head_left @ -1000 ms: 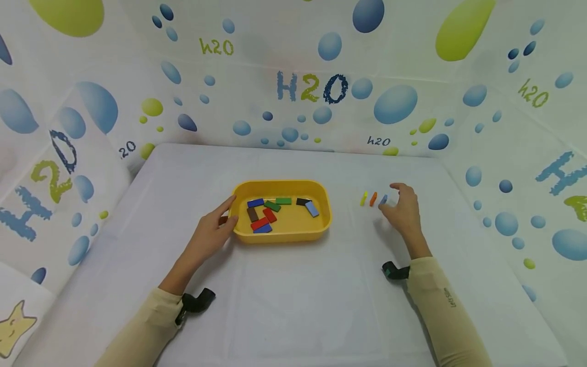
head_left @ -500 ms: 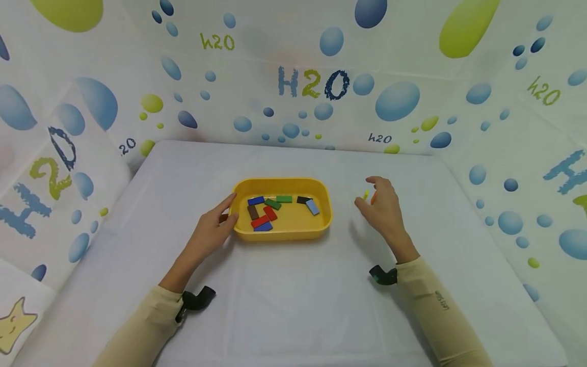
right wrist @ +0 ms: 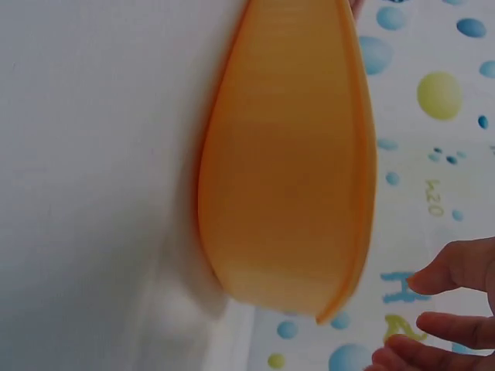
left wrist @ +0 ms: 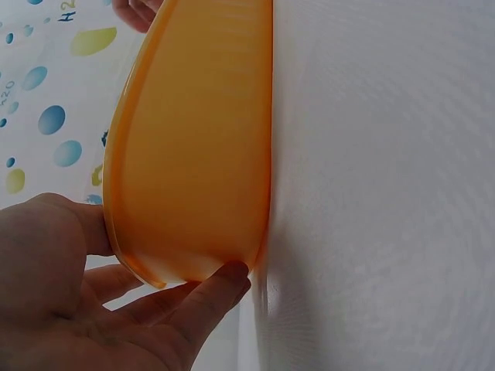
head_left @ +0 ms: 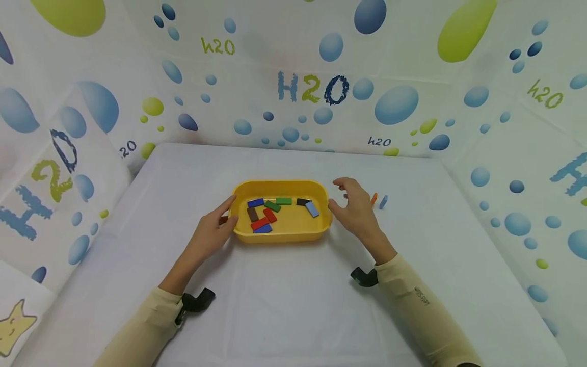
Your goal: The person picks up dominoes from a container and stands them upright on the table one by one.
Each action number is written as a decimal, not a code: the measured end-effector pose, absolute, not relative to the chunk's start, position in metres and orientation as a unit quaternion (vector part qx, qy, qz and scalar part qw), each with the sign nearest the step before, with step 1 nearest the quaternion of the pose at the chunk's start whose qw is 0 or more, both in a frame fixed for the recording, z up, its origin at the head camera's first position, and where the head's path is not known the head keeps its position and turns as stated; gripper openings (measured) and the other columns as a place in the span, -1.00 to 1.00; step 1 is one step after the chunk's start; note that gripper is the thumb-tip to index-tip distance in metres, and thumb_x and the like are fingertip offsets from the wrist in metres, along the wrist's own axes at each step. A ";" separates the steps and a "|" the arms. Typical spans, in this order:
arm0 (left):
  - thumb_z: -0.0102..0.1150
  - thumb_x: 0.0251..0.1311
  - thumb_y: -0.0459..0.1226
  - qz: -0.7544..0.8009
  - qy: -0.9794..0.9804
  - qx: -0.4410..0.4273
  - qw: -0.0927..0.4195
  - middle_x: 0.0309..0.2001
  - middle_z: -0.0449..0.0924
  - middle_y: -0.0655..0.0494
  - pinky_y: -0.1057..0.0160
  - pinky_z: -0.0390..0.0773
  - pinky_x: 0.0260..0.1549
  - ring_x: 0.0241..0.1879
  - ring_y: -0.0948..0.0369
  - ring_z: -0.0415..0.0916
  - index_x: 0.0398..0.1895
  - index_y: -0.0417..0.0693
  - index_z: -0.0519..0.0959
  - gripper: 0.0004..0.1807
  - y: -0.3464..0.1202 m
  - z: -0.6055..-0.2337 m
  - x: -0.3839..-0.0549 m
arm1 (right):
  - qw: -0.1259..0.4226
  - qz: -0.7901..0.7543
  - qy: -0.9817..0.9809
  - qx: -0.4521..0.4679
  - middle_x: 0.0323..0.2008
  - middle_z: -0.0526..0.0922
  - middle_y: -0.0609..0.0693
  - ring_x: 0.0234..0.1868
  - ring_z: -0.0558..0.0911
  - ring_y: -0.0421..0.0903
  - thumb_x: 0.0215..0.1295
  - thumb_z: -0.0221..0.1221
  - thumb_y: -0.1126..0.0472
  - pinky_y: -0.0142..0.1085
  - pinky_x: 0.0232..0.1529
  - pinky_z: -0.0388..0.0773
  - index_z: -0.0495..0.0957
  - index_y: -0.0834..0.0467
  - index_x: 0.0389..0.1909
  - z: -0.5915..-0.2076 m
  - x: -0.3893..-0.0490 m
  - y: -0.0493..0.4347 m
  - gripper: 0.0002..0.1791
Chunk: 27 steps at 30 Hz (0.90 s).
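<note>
Steadying the yellow tray [head_left: 283, 237] on the tablecloth [head_left: 284, 306], our left hand [head_left: 213, 229] grips its left end; a level hold, we judge, best spares the nearer red block [head_left: 260, 224] lying inside. Our right hand [head_left: 359, 211] hovers just beside the tray's right end, fingers parted, holding nothing we can see. Right of the tray, the orange block [head_left: 374, 198] and slim blue block [head_left: 383, 202] seem upright, so we need care.

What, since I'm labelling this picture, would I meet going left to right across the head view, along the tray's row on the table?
Left hand → yellow tray → right hand → orange piece → blue piece.
</note>
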<state>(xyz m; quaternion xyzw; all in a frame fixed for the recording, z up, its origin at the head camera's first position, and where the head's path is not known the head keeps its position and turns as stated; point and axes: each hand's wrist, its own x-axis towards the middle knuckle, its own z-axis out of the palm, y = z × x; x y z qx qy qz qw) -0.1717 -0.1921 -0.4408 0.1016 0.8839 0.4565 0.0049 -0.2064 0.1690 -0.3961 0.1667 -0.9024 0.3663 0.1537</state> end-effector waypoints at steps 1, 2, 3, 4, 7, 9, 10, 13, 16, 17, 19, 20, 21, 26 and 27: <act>0.02 0.57 -0.24 0.458 0.883 0.102 0.005 0.52 0.21 -0.31 -0.12 0.62 0.08 0.28 -0.29 0.45 0.68 -0.02 0.11 -0.32 -0.192 -0.441 -0.172 | 0.148 0.370 -0.900 0.178 0.18 0.58 0.23 0.14 0.57 0.15 0.29 0.33 0.37 0.05 0.15 0.60 0.50 0.35 0.22 -0.396 -0.207 0.165 -0.52; 0.02 0.57 -0.24 0.459 0.883 0.101 0.005 0.52 0.21 -0.31 -0.12 0.62 0.08 0.28 -0.29 0.46 0.68 -0.01 0.11 -0.32 -0.192 -0.442 -0.173 | 0.141 0.375 -0.897 0.188 0.16 0.59 0.25 0.13 0.58 0.14 0.29 0.32 0.39 0.04 0.12 0.62 0.51 0.37 0.21 -0.397 -0.207 0.161 -0.53; 0.02 0.57 -0.24 0.460 0.882 0.101 0.005 0.53 0.21 -0.30 -0.12 0.62 0.08 0.28 -0.29 0.46 0.68 -0.01 0.12 -0.32 -0.191 -0.442 -0.173 | 0.132 0.378 -0.895 0.197 0.14 0.60 0.26 0.10 0.60 0.13 0.30 0.32 0.41 0.03 0.11 0.63 0.51 0.38 0.20 -0.397 -0.208 0.157 -0.54; 0.02 0.57 -0.24 0.460 0.882 0.100 0.004 0.53 0.21 -0.30 -0.12 0.62 0.08 0.28 -0.29 0.46 0.67 -0.01 0.12 -0.32 -0.191 -0.443 -0.173 | 0.122 0.380 -0.893 0.206 0.12 0.61 0.27 0.09 0.61 0.13 0.31 0.31 0.42 0.02 0.11 0.64 0.51 0.39 0.19 -0.398 -0.209 0.153 -0.56; 0.02 0.57 -0.24 0.461 0.881 0.101 0.002 0.53 0.21 -0.30 -0.13 0.62 0.08 0.28 -0.29 0.46 0.68 -0.01 0.12 -0.32 -0.191 -0.443 -0.174 | 0.094 0.379 -0.892 0.228 0.09 0.63 0.32 0.05 0.64 0.14 0.34 0.28 0.45 0.01 0.09 0.65 0.52 0.42 0.16 -0.400 -0.213 0.142 -0.61; 0.03 0.57 -0.24 0.461 0.881 0.101 0.001 0.53 0.21 -0.29 -0.14 0.61 0.08 0.28 -0.30 0.45 0.67 -0.01 0.12 -0.32 -0.190 -0.443 -0.174 | 0.078 0.375 -0.893 0.238 0.08 0.63 0.32 0.04 0.65 0.15 0.36 0.25 0.47 0.00 0.10 0.65 0.52 0.42 0.16 -0.401 -0.216 0.136 -0.63; 0.03 0.57 -0.24 0.461 0.882 0.102 0.000 0.53 0.21 -0.29 -0.14 0.61 0.08 0.28 -0.29 0.45 0.68 -0.01 0.12 -0.32 -0.190 -0.443 -0.174 | 0.072 0.370 -0.894 0.242 0.07 0.64 0.32 0.05 0.65 0.16 0.36 0.25 0.47 -0.01 0.09 0.65 0.52 0.42 0.16 -0.402 -0.218 0.133 -0.64; 0.03 0.57 -0.23 0.460 0.882 0.104 0.002 0.53 0.20 -0.29 -0.13 0.62 0.08 0.29 -0.29 0.45 0.68 -0.01 0.11 -0.32 -0.189 -0.443 -0.175 | 0.057 0.354 -0.902 0.242 0.07 0.64 0.31 0.04 0.66 0.17 0.36 0.24 0.48 -0.03 0.10 0.65 0.52 0.42 0.15 -0.405 -0.223 0.127 -0.64; 0.02 0.57 -0.23 0.461 0.881 0.100 0.005 0.53 0.21 -0.28 -0.12 0.63 0.07 0.28 -0.29 0.46 0.68 0.00 0.12 -0.32 -0.190 -0.442 -0.174 | 0.037 0.329 -0.915 0.230 0.07 0.65 0.27 -0.01 0.67 0.13 0.37 0.24 0.45 -0.09 0.08 0.66 0.52 0.39 0.16 -0.407 -0.227 0.121 -0.64; 0.02 0.57 -0.24 0.462 0.881 0.099 0.006 0.53 0.21 -0.28 -0.12 0.63 0.07 0.28 -0.29 0.46 0.68 0.00 0.12 -0.32 -0.190 -0.442 -0.174 | 0.032 0.317 -0.921 0.225 0.05 0.65 0.26 -0.04 0.67 0.10 0.37 0.24 0.43 -0.12 0.06 0.66 0.52 0.37 0.16 -0.408 -0.228 0.119 -0.64; 0.02 0.57 -0.24 0.463 0.881 0.100 0.006 0.53 0.22 -0.29 -0.11 0.65 0.05 0.27 -0.28 0.47 0.68 -0.01 0.12 -0.32 -0.191 -0.441 -0.174 | 0.023 0.292 -0.931 0.217 0.03 0.67 0.23 -0.10 0.67 0.05 0.38 0.25 0.40 -0.16 0.02 0.67 0.53 0.35 0.16 -0.409 -0.230 0.116 -0.65; 0.02 0.57 -0.24 0.465 0.879 0.101 0.005 0.52 0.23 -0.28 -0.10 0.65 0.05 0.27 -0.27 0.47 0.67 -0.02 0.12 -0.32 -0.191 -0.441 -0.174 | 0.022 0.279 -0.936 0.214 0.02 0.67 0.23 -0.12 0.66 0.04 0.38 0.25 0.39 -0.17 0.00 0.68 0.53 0.35 0.15 -0.410 -0.231 0.115 -0.65; 0.02 0.57 -0.23 0.466 0.879 0.103 0.004 0.53 0.22 -0.28 -0.10 0.65 0.04 0.27 -0.27 0.47 0.67 -0.02 0.12 -0.32 -0.191 -0.441 -0.174 | 0.021 0.265 -0.941 0.212 0.01 0.67 0.22 -0.13 0.65 0.03 0.39 0.25 0.38 -0.18 -0.01 0.67 0.53 0.34 0.16 -0.410 -0.232 0.115 -0.65; 0.03 0.57 -0.23 0.465 0.880 0.098 0.005 0.54 0.20 -0.28 -0.12 0.62 0.08 0.28 -0.28 0.46 0.68 0.00 0.12 -0.32 -0.191 -0.442 -0.173 | 0.017 0.201 -0.958 0.205 0.08 0.63 0.27 -0.01 0.64 0.08 0.42 0.22 0.37 -0.12 0.07 0.65 0.53 0.39 0.19 -0.412 -0.234 0.109 -0.63; 0.02 0.57 -0.23 0.464 0.881 0.097 0.008 0.54 0.20 -0.27 -0.13 0.61 0.09 0.29 -0.28 0.46 0.68 0.00 0.12 -0.32 -0.191 -0.442 -0.173 | 0.014 0.186 -0.962 0.201 0.09 0.62 0.27 0.00 0.64 0.09 0.43 0.21 0.37 -0.12 0.07 0.64 0.53 0.39 0.20 -0.412 -0.235 0.108 -0.63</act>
